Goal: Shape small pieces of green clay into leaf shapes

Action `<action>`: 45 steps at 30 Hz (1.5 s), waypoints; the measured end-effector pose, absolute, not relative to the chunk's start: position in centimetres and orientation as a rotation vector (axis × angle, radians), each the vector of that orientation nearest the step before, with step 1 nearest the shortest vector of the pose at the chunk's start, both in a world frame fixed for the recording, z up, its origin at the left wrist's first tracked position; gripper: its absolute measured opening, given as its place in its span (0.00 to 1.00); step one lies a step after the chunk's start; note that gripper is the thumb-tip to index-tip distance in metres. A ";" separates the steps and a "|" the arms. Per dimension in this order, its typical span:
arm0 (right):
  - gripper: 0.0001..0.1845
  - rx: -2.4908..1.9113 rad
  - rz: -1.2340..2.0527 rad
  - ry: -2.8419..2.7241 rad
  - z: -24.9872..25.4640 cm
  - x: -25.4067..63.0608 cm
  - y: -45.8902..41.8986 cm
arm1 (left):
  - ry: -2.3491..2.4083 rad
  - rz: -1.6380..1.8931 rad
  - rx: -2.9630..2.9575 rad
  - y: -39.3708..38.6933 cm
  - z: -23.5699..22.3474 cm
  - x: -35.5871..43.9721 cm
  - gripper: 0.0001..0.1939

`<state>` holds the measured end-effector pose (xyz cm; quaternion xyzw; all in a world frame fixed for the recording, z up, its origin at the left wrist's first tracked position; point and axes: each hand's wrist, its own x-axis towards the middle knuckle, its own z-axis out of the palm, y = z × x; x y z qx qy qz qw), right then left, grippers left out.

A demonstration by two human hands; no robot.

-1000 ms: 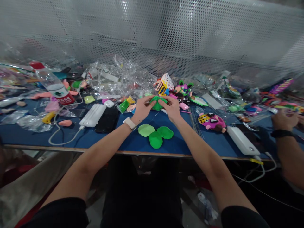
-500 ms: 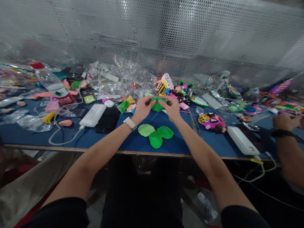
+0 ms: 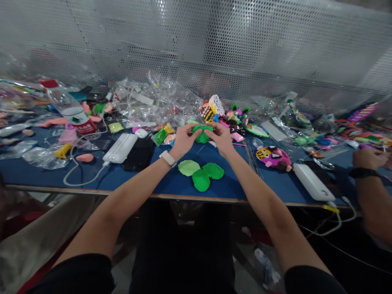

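Left hand [image 3: 184,141] and right hand [image 3: 223,141] pinch a green piece [image 3: 202,135] beyond the leaves [image 3: 201,181], its longer visible span running hand to hand, fingers covering its ends. Left of the leaves lies a phone [image 3: 139,155]; right, a pink face [image 3: 279,159]; behind, wrappers [image 3: 171,100] pile up.

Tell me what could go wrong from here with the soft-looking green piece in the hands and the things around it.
1. The soft-looking green piece might crease or tear, since the left hand and right hand both pinch it.
2. The flat, rounded light-green piece lies just below the hands; lowering them might press or shift it.
3. The white oblong power bank lies near the edge, its white cable hanging over; a snag could drag it off.
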<state>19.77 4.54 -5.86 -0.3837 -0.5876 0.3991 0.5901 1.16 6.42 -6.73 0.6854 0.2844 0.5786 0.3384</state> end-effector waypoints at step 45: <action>0.29 -0.904 0.835 -1.359 -5.9 20.0 4.9 | 0.702 1.288 1.449 5.8 -6.8 1.6 0.32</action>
